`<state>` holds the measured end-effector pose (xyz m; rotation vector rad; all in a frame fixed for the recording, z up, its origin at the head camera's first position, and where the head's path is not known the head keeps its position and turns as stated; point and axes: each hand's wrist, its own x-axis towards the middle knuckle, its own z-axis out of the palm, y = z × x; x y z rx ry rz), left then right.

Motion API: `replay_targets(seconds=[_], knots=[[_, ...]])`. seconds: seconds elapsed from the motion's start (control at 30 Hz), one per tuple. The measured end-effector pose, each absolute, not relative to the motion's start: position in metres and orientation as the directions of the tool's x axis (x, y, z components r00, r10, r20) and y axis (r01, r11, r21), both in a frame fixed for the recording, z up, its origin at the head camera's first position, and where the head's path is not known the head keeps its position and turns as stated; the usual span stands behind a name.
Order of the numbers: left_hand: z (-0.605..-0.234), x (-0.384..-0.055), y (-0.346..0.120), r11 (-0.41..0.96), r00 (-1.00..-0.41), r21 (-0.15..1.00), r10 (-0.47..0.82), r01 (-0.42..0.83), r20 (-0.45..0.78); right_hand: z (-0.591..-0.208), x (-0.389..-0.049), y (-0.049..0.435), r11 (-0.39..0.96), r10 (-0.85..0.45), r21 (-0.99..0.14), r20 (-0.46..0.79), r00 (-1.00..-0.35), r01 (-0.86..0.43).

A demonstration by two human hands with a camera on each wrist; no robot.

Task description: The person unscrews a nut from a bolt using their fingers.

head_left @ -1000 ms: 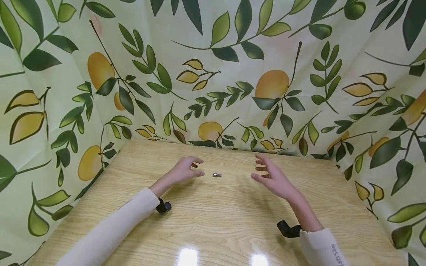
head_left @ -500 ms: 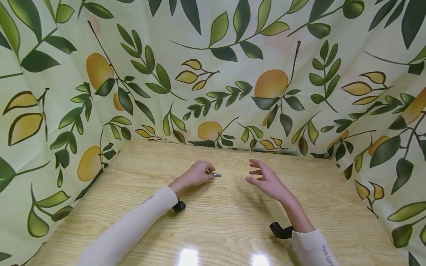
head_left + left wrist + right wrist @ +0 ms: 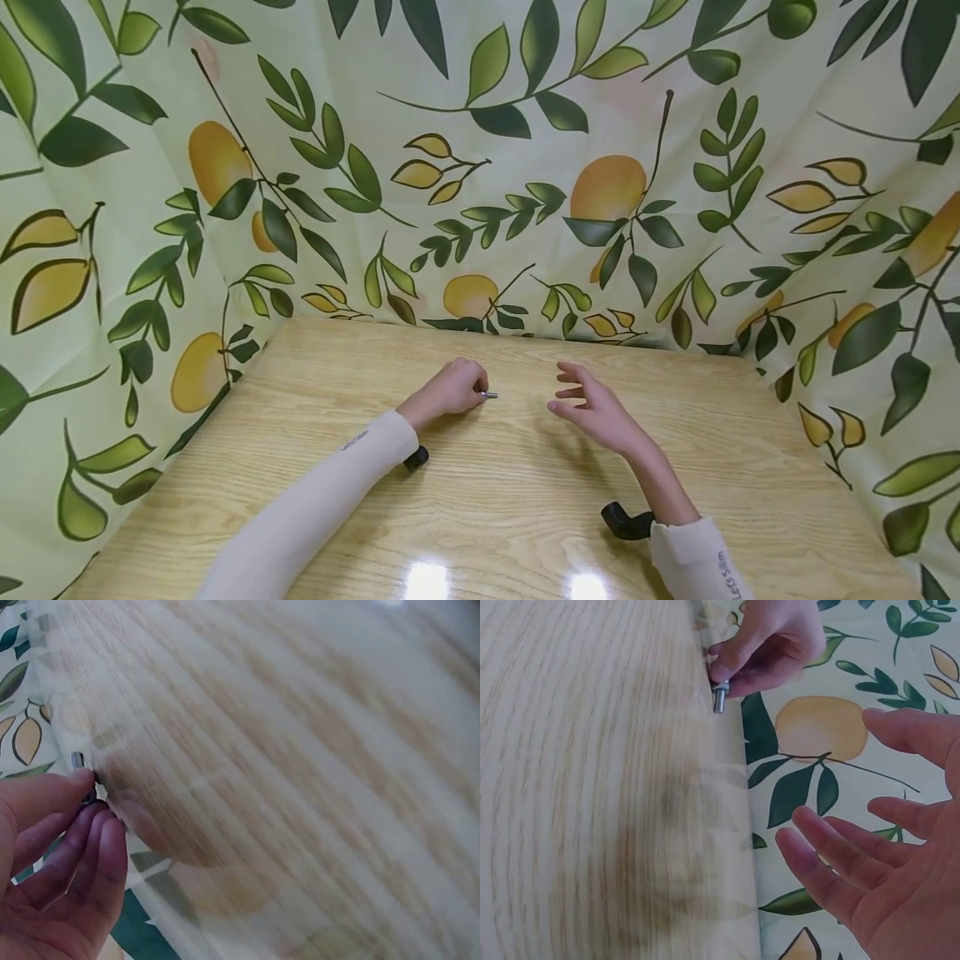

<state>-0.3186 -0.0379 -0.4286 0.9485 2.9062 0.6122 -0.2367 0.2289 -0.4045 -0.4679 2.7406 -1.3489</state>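
A small silver metal bolt [image 3: 491, 395] shows at the fingertips of my left hand [image 3: 453, 386], close over the wooden table. Thumb and fingers pinch its thicker end, which they mostly cover, while the thin shank [image 3: 719, 703] points out toward the right hand. In the left wrist view the tip of the bolt [image 3: 78, 760] sticks out past the thumb, and the other fingers of the left hand [image 3: 67, 862] curl below. My right hand [image 3: 596, 408] hovers to the right of the bolt, fingers spread and slightly bent, holding nothing.
The light wooden table [image 3: 510, 483] reaches back to a fabric backdrop [image 3: 480, 167] printed with leaves and orange fruit, which also rises on both sides. Black wrist mounts [image 3: 628, 522] sit at both cuffs. Two bright reflections lie on the table's near part.
My left hand has moved right to the bolt and now pinches it, where earlier its fingers were apart beside it. The right hand has drifted slightly left and remains free.
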Motion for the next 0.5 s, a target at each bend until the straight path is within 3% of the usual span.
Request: replay_targets(seconds=[0.17, 0.5], knots=[[-0.428, -0.32, -0.04, 0.726, -0.82, 0.42, 0.565, 0.545, 0.088, -0.406, -0.237, 0.226, 0.567, -0.291, -0.786, 0.09, -0.952, -0.247], [-0.438, -0.32, -0.047, 0.64, -0.855, 0.62, 0.508, 0.454, 0.101, -0.407, -0.24, 0.217, 0.558, -0.281, -0.8, 0.067, -0.957, -0.22]])
